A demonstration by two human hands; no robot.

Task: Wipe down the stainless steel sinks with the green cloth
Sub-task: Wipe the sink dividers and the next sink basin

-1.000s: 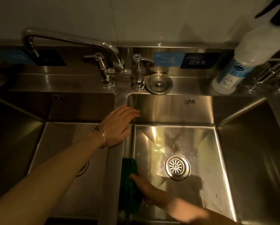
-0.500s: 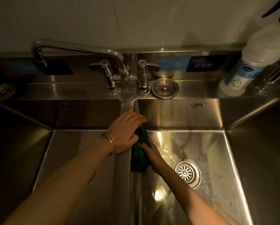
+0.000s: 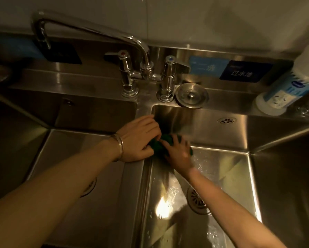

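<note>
Right hand (image 3: 178, 154), blurred, fingers spread flat, presses cloth (image 3: 159, 144), mostly hidden beneath; left hand (image 3: 137, 138) rests loosely open on divider (image 3: 141, 176) beside it.

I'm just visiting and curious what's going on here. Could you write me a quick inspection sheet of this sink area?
Surface: right sink wet, droplets and glare on its floor; left sink dim.
Job's things: green cloth at the right sink's back left corner.
Clutter: round strainer plug and white bottle on the back ledge.
Hands: left hand rests on the divider, fingers touching the cloth; right hand presses the cloth, blurred.
Cables: nothing seen.
Surroundings: tap swung over the left sink; two signs on the backsplash.
</note>
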